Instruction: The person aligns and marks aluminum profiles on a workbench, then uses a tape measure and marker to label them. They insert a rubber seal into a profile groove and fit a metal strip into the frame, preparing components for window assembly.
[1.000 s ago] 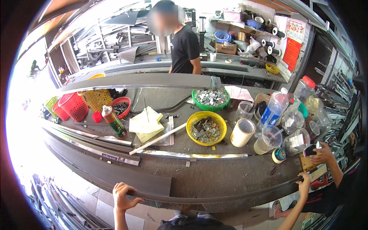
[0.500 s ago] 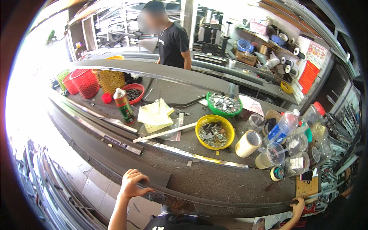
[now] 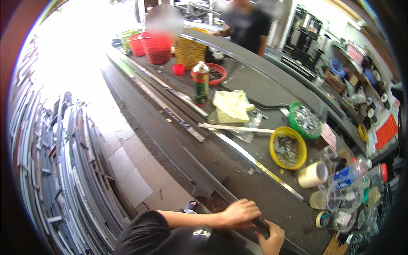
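Observation:
My left hand (image 3: pixel 241 213) reaches across my body, its fingers curled over a long dark bar (image 3: pixel 261 228) at the near edge of the workbench. Just to the right, my right hand (image 3: pixel 271 239) holds the same bar between thumb and fingers. The two hands are close together but apart. Whether the bar is loose or part of the bench edge is hard to tell. Beyond the hands, a silvery metal strip (image 3: pixel 272 175) lies slantwise on the dark bench top (image 3: pixel 238 170).
A yellow basin (image 3: pixel 303 148) and green basin (image 3: pixel 294 120) hold small metal parts. Tape roll (image 3: pixel 309 176), plastic bottles (image 3: pixel 346 177), spray can (image 3: pixel 200 85), yellow papers (image 3: pixel 231 106) and red baskets (image 3: pixel 156 49) stand around. Stacked metal profiles (image 3: pixel 63 170) fill the left. A person (image 3: pixel 250 27) stands behind.
My view has turned left. My left hand has moved right along the bench edge, from well apart to beside my right hand.

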Motion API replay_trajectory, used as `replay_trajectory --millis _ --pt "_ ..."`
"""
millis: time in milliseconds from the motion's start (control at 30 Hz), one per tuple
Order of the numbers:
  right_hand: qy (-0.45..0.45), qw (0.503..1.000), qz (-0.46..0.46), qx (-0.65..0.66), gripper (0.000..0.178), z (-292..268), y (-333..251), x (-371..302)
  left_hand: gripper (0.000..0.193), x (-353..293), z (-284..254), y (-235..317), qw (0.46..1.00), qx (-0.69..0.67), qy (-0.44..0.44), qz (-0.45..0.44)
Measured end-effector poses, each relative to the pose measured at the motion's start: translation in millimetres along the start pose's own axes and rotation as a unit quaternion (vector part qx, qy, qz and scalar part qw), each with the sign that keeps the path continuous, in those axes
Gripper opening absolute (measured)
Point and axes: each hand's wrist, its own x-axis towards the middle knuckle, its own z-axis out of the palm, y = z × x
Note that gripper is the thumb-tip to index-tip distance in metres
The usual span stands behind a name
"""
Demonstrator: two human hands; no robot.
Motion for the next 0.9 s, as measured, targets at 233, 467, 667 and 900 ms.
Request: replay_trajectory --millis 233,467,667,900 --pt "0.101 0.993 -0.051 -0.03 0.021 5 40 -6 0.048 9 -28 -12 0.995 0.011 -0.089 -0.035" --pt "0.071 0.997 0.016 0.001 0.023 -30 75 -33 0.05 -61 -176 -118 0.974 0.173 -0.1 -0.105" --pt "-0.016 0.985 0.127 -0.111 0.053 -17 69 -25 0.045 -52 -138 -97 0.986 0.148 -0.071 -0.038" --pt "0.095 0.993 -0.043 -0.05 0.049 39 39 9 0.043 -37 -60 -46 0.993 0.095 -0.052 -0.037"
